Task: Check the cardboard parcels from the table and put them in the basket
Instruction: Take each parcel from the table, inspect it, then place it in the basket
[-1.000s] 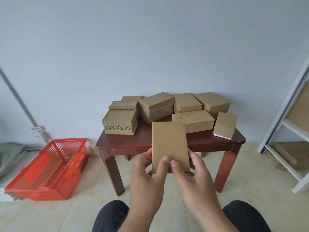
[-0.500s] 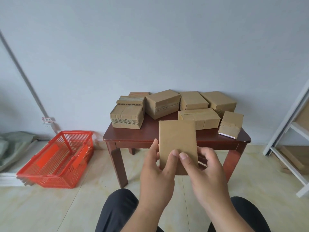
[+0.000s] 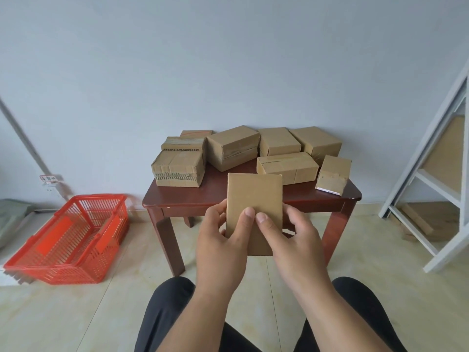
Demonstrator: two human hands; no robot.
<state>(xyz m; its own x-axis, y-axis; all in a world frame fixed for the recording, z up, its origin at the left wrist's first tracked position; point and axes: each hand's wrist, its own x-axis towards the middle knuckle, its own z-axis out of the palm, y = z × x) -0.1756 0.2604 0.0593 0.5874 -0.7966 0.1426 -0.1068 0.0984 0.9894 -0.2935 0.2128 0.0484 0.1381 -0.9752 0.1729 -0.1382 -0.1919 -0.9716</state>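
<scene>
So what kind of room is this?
Probably a plain spare or storage room: brown cardboard parcels piled on a small dark wooden table, a red plastic basket on the tiled floor, bare white wall.

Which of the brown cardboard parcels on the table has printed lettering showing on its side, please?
The taped cardboard parcel second from the front in the table's left-hand stack: its front face carries dark lettering, upside down. The other parcels show none.

Left hand [image 3: 223,240] and right hand [image 3: 286,240] raised together, thumbs forward, fingers curled
</scene>
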